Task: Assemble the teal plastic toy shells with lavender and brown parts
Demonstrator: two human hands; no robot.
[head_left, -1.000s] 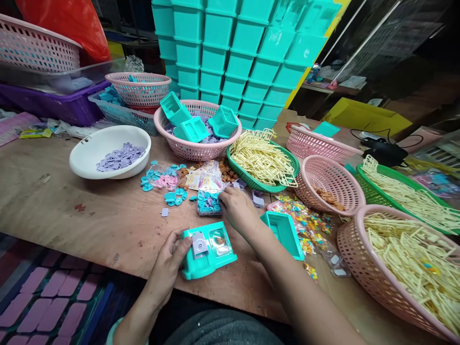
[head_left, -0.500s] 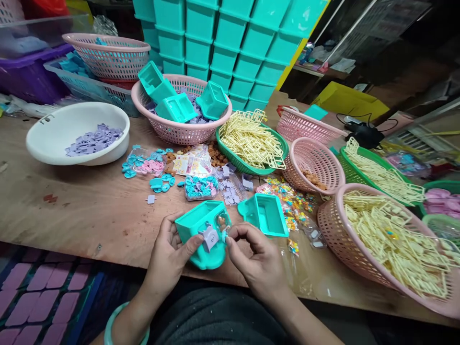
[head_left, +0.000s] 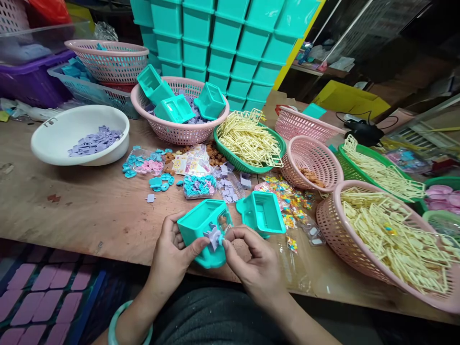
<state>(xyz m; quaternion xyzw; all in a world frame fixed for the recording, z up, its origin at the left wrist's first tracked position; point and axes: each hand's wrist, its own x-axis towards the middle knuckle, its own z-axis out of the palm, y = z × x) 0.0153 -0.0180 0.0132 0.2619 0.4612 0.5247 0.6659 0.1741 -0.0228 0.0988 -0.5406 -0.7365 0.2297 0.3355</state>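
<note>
My left hand (head_left: 171,253) grips a teal plastic toy box (head_left: 201,225), tilted up above the wooden table's near edge. A lilac plate (head_left: 214,236) sits on the box's front face. My right hand (head_left: 256,261) pinches a small blue knob (head_left: 221,238) against that lilac plate. A second teal box (head_left: 261,213) lies open side up just right of the held one. Behind them are small packets of blue and pink knobs (head_left: 199,186) and loose lilac pieces (head_left: 228,188).
A white bowl (head_left: 57,132) holds lilac plates. A pink basket (head_left: 168,132) holds teal boxes, with teal box stacks (head_left: 223,43) behind. Green trays and a pink basket (head_left: 334,230) carry cream plastic frames. Coloured beads (head_left: 293,203) lie scattered at the right.
My right hand came back from the packets with a small knob and now presses it on the box's front. My left hand lifted and tilted the box off the table.
</note>
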